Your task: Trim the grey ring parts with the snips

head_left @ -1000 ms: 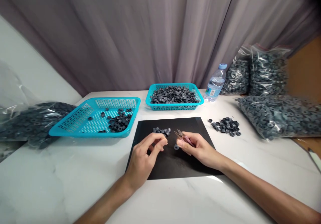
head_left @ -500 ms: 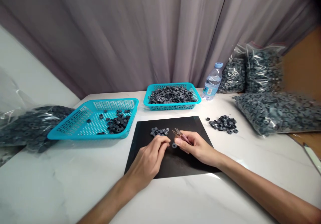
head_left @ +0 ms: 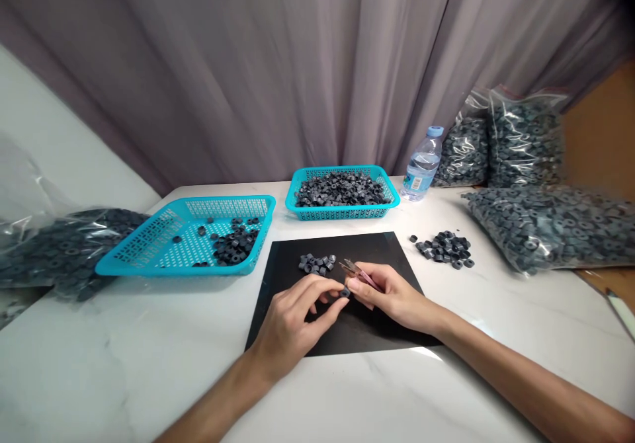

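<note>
A small dark grey ring [head_left: 345, 293] is between the fingertips of my two hands, over the black mat [head_left: 362, 337]. My left hand [head_left: 300, 314] has its index finger and thumb at the ring's left side, pinching it. Against the other side rest the thumb and fingertips of my right hand [head_left: 397, 297], which is also wrapped round pink-handled snips [head_left: 366, 278]. The blades of the snips point up and left. Just beyond the fingers, several similar rings [head_left: 317, 264] lie in a small heap on the mat.
At left stands a blue basket [head_left: 149, 268] with some rings, beside a plastic bag of them [head_left: 74, 244]. A fuller basket [head_left: 342, 213] is at the back. Loose rings [head_left: 445, 248], a water bottle [head_left: 423, 165] and a filled bag [head_left: 555, 228] are on the right.
The thumb and index finger of my left hand have spread and moved right onto the ring. Earlier only my right hand held it. The snips stay in my right hand.
</note>
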`<state>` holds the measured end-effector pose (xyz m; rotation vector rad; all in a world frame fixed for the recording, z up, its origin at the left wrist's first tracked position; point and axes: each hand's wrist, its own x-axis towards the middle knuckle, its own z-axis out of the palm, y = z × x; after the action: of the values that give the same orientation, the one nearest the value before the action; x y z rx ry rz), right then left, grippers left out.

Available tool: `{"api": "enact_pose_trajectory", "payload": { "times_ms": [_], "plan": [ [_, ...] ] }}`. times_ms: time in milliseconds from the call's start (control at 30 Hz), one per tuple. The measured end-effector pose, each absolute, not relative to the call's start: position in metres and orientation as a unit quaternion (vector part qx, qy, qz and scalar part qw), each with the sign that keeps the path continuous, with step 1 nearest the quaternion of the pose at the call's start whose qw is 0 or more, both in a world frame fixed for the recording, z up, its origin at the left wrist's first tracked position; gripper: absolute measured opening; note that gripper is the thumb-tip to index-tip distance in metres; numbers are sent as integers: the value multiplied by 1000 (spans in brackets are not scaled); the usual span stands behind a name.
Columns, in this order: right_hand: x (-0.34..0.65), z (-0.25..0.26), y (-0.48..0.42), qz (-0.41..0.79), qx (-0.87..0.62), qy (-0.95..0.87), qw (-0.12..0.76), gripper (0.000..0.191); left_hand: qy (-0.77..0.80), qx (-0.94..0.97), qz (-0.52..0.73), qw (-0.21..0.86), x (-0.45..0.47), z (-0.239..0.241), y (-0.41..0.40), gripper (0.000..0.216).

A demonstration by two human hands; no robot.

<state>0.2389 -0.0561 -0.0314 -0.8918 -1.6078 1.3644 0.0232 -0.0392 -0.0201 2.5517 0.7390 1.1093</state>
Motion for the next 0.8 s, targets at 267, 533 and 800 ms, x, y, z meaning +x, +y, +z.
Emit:
{"api": "enact_pose_trajectory", "payload": {
  "times_ms": [267,533,800],
  "plan": [
    [239,-32,-59,531,-373,-645,403,42,264,872,386,147,22,-20,-41,13],
    [239,-35,-57,533,-370,-647,400,39,239,873,399,146,20,-21,-38,18],
    [238,-33,-57,541,-367,-635,411,39,261,879,369,156,23,-18,-42,22]
  ]
}}
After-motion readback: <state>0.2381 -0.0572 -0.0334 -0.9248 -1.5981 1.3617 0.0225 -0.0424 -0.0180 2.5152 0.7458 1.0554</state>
